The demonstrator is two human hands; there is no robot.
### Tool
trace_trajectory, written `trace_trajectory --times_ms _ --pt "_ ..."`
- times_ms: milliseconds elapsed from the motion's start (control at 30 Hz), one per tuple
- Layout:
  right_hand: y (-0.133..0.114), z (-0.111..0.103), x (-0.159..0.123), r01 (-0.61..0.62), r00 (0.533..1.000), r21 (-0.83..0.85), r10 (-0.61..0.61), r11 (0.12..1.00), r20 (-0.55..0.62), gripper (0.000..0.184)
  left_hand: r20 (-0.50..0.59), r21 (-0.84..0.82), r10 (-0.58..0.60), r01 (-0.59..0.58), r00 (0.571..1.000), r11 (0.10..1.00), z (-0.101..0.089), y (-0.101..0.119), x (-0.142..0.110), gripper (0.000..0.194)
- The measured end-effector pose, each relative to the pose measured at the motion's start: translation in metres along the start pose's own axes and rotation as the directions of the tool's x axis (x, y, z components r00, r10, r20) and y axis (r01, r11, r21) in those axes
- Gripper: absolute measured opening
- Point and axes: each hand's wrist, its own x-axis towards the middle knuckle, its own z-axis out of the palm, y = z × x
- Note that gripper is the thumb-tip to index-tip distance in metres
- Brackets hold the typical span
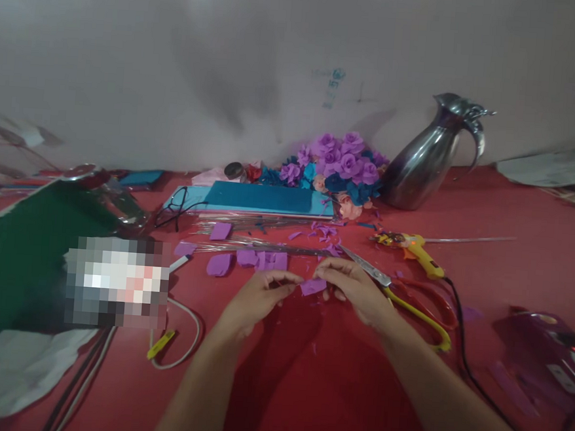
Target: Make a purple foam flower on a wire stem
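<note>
Between my two hands is a small piece of purple paper [313,287], held just above the red table. My left hand [263,297] pinches its left edge between thumb and fingers. At its right side my right hand [349,287] closes on the same piece, its fingertips partly hidden behind the paper. Several cut purple paper pieces [220,264] lie just beyond my left hand. Purple scraps [324,231] are strewn farther back. Touching or very near my right wrist, scissors [379,274] with red and yellow handles rest on the table.
Thin wires [266,245] lie across the table, before blue paper sheets [269,199] and glasses [180,208]. Paper flowers [348,157] stand beside a metal jug [422,159]. A yellow glue gun [420,253] trails its cord on the right. A white cable [196,340] loops at left.
</note>
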Motion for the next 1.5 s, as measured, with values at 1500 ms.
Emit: trace_trajectory --times_ms 1500 --pt "0.012 -0.003 0.007 0.022 1.0 -0.239 -0.021 0.971 0.008 0.013 -0.015 0.473 0.356 -0.307 0.934 0.826 0.004 -0.005 0.0 0.027"
